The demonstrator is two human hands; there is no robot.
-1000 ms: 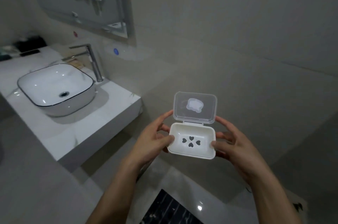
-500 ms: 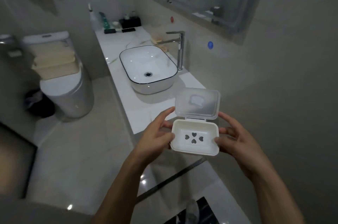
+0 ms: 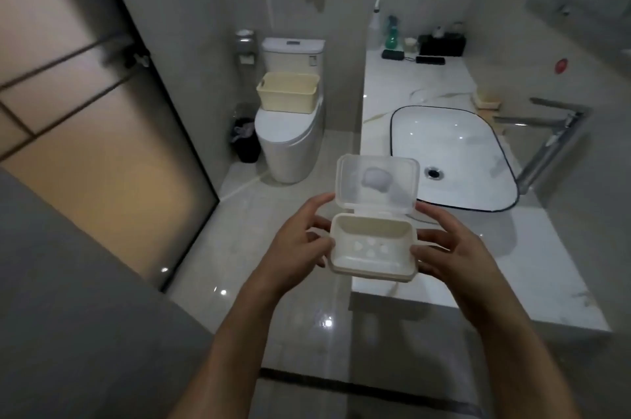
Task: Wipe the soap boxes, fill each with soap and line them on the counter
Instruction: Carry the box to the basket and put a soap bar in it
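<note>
I hold a white soap box (image 3: 372, 259) in the air in front of me, just over the near left edge of the marble counter (image 3: 532, 268). Its clear hinged lid (image 3: 377, 184) stands open and the tray, with several heart-shaped drain holes, has nothing in it. My left hand (image 3: 297, 237) grips the box's left end with thumb and curled fingers. My right hand (image 3: 450, 254) grips its right end the same way. A soap bar on a small dish (image 3: 486, 100) lies on the counter behind the basin.
A white basin (image 3: 454, 159) with a steel tap (image 3: 553, 141) sits on the counter. Bottles and dark items (image 3: 440, 46) crowd the far end. A cream basket (image 3: 288, 92) rests on the toilet lid (image 3: 283, 128); a black bin (image 3: 246, 141) stands beside it. A glass door (image 3: 85, 118) is at left.
My view has swung left, bringing the toilet, basket and door into sight. The basin now lies to the right. Both hands keep the same hold on the open soap box.
</note>
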